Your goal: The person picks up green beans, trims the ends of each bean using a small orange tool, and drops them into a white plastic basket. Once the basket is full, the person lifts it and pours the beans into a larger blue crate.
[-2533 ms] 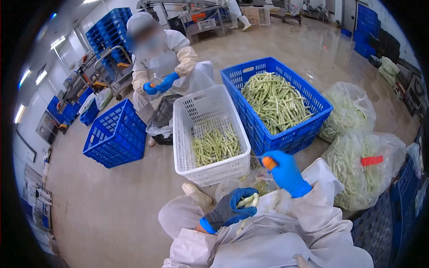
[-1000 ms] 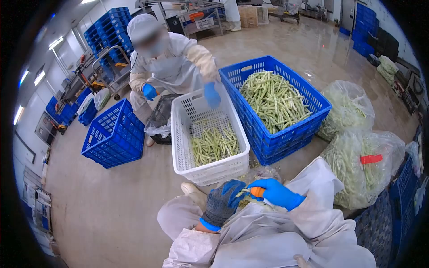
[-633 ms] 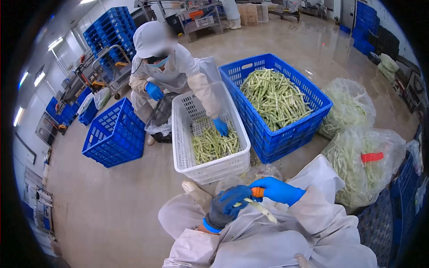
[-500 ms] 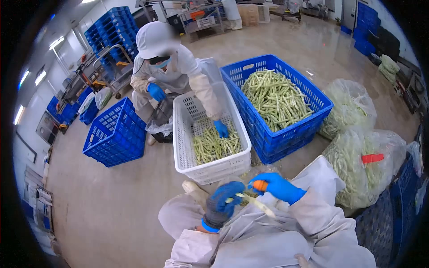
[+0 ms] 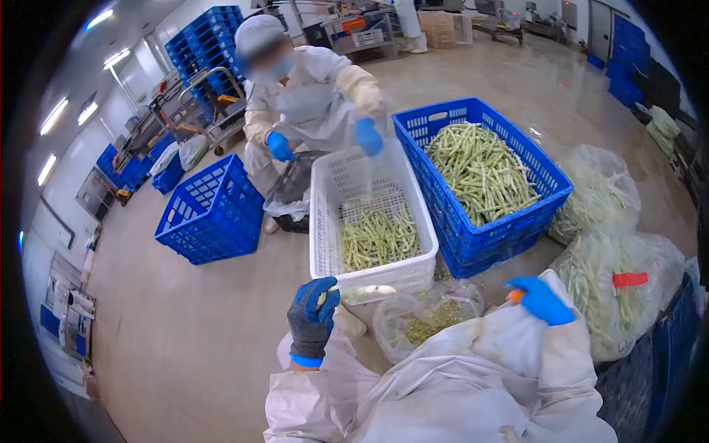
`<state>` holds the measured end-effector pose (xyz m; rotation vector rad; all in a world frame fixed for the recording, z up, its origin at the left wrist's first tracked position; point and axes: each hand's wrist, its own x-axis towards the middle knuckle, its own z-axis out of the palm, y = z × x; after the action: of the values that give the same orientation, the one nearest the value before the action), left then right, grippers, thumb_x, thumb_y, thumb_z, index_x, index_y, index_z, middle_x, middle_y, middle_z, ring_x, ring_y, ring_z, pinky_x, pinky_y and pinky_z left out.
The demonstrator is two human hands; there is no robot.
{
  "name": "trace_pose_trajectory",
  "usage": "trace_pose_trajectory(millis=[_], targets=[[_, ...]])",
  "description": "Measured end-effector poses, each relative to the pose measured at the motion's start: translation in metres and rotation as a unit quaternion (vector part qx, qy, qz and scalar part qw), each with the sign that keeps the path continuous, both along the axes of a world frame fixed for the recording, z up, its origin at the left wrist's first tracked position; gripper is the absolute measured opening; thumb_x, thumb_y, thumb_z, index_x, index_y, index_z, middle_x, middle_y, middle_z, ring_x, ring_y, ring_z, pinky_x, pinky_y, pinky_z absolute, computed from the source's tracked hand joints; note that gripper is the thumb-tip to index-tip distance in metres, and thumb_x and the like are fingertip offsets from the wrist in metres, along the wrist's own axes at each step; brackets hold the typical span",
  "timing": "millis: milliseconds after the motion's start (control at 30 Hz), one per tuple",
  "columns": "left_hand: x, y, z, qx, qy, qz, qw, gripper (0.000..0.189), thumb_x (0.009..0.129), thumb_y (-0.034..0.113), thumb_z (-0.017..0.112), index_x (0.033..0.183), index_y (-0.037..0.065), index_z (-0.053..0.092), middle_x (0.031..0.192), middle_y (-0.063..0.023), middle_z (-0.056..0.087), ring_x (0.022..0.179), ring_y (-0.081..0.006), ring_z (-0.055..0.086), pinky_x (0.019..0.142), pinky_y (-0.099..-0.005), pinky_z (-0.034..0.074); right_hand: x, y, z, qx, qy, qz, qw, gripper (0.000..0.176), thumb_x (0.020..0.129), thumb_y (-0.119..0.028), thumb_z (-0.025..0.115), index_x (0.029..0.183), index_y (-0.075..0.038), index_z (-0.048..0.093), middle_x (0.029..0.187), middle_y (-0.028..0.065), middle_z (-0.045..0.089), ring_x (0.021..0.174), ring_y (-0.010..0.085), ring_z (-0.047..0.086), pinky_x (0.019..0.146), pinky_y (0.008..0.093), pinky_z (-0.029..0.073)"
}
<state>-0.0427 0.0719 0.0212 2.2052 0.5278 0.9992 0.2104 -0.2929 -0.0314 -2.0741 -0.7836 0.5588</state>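
My left hand [image 5: 314, 317], in a blue and grey glove, is closed around green beans. A long pale bean [image 5: 375, 291] sticks out to the right from its fingers, in front of the white crate [image 5: 384, 282]. Off to the right, my right hand [image 5: 545, 301] in a blue glove grips a small tool with an orange handle [image 5: 515, 295]; its working end cannot be made out. Between my hands, close to my lap, an open clear plastic bag [image 5: 391, 325] holds small green scraps [image 5: 437, 319]. Cut beans [image 5: 378, 240] lie in the white crate.
Stacked blue crates [image 5: 480, 255] hold a heap of beans [image 5: 480, 173]. Clear sacks of beans [image 5: 591, 288] stand at right. Across from me crouches a co-worker [image 5: 310, 88] with blue-gloved hands, beside a black container [image 5: 295, 184]. Another blue crate [image 5: 210, 221] sits at left.
My hands have moved apart: the left up and leftward with the bean, the right off to the right with the orange-handled tool. The co-worker's hand has lifted from the beans in the white crate.
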Motion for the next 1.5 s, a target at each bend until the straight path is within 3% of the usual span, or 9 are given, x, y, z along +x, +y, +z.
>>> trace_pose_trajectory(millis=[67, 500, 567, 733, 767, 1033, 1200, 1267, 1500], targets=[[0.011, -0.012, 0.007, 0.168, -0.016, -0.027, 0.985, 0.016, 0.077, 0.005, 0.065, 0.093, 0.004, 0.065, 0.089, -0.0107, 0.064, 0.077, -0.023, 0.063, 0.065, -0.0315, 0.051, -0.038, 0.04, 0.021, 0.018, 0.041, 0.056, 0.997, 0.045, 0.079, -0.006, 0.062, 0.123, -0.004, 0.052, 0.107, 0.0101, 0.062, 0.09, 0.0194, 0.06, 0.077, 0.0323, 0.048], [0.018, -0.05, 0.005, 0.163, 0.055, -0.189, 0.967, 0.024, 0.075, 0.013, 0.069, 0.099, 0.007, 0.065, 0.091, -0.0083, 0.065, 0.079, -0.023, 0.064, 0.066, -0.0338, 0.051, -0.084, 0.12, 0.046, 0.216, 0.039, 0.096, 0.971, 0.026, 0.085, -0.008, 0.061, 0.11, -0.005, 0.06, 0.095, 0.0089, 0.062, 0.084, 0.0162, 0.058, 0.074, 0.0295, 0.048], [0.013, -0.049, 0.028, -0.399, 0.201, -0.203, 0.871, 0.024, 0.08, 0.013, 0.065, 0.102, 0.006, 0.065, 0.092, -0.0035, 0.065, 0.077, -0.0166, 0.063, 0.066, -0.0303, 0.05, -0.078, 0.115, 0.046, 0.198, 0.0, 0.142, 0.97, 0.023, 0.085, -0.006, 0.06, 0.107, -0.006, 0.06, 0.087, 0.0088, 0.061, 0.081, 0.017, 0.058, 0.072, 0.0306, 0.048], [0.041, -0.055, 0.036, -0.25, 0.247, -0.431, 0.831, 0.031, 0.086, 0.015, 0.061, 0.115, 0.006, 0.058, 0.093, -0.0002, 0.063, 0.072, -0.008, 0.054, 0.061, -0.0223, 0.045, -0.086, 0.12, 0.046, 0.241, -0.006, 0.229, 0.943, 0.024, 0.084, -0.005, 0.06, 0.108, -0.007, 0.061, 0.092, 0.0105, 0.059, 0.084, 0.0219, 0.057, 0.074, 0.0309, 0.046], [0.042, -0.058, 0.043, -0.339, 0.388, -0.371, 0.773, 0.031, 0.086, 0.014, 0.061, 0.116, 0.006, 0.057, 0.097, -0.0009, 0.062, 0.077, -0.0098, 0.055, 0.069, -0.0247, 0.046, -0.089, 0.122, 0.045, 0.261, -0.026, 0.25, 0.932, 0.024, 0.084, -0.005, 0.06, 0.107, -0.007, 0.061, 0.097, 0.0118, 0.057, 0.086, 0.0239, 0.056, 0.076, 0.0305, 0.046], [0.042, -0.06, -0.001, -0.421, 0.196, -0.313, 0.828, 0.032, 0.086, 0.014, 0.059, 0.115, -0.001, 0.055, 0.101, -0.0068, 0.063, 0.086, -0.012, 0.058, 0.074, -0.0251, 0.047, -0.072, 0.083, 0.059, 0.092, -0.415, 0.237, 0.874, 0.033, 0.083, -0.015, 0.061, 0.115, -0.009, 0.058, 0.122, 0.017, 0.049, 0.104, 0.0319, 0.054, 0.083, 0.0401, 0.044], [0.041, -0.065, -0.001, -0.354, 0.215, -0.282, 0.866, 0.031, 0.085, 0.014, 0.061, 0.113, 0.001, 0.058, 0.096, -0.0051, 0.065, 0.089, -0.0127, 0.061, 0.074, -0.0266, 0.049, -0.067, 0.074, 0.047, 0.038, -0.342, 0.163, 0.925, 0.038, 0.083, -0.017, 0.062, 0.119, -0.008, 0.055, 0.117, 0.0168, 0.054, 0.102, 0.0312, 0.055, 0.081, 0.0394, 0.046], [0.041, -0.072, 0.007, -0.15, 0.227, -0.27, 0.924, 0.03, 0.083, 0.012, 0.063, 0.112, 0.005, 0.059, 0.091, -0.006, 0.065, 0.084, -0.0135, 0.062, 0.071, -0.0286, 0.049, -0.075, 0.087, 0.059, 0.176, -0.116, 0.123, 0.97, 0.037, 0.085, -0.017, 0.059, 0.12, -0.007, 0.054, 0.109, 0.0167, 0.057, 0.096, 0.0308, 0.057, 0.077, 0.0372, 0.047], [0.036, -0.078, 0.012, 0.061, 0.169, -0.251, 0.951, 0.031, 0.077, 0.015, 0.067, 0.107, 0.011, 0.062, 0.086, -0.0109, 0.063, 0.076, -0.0262, 0.062, 0.066, -0.0353, 0.049, -0.08, 0.104, 0.057, 0.139, -0.235, 0.216, 0.937, 0.035, 0.081, -0.006, 0.054, 0.116, -0.002, 0.053, 0.092, 0.0151, 0.056, 0.082, 0.0312, 0.056, 0.07, 0.039, 0.046]])
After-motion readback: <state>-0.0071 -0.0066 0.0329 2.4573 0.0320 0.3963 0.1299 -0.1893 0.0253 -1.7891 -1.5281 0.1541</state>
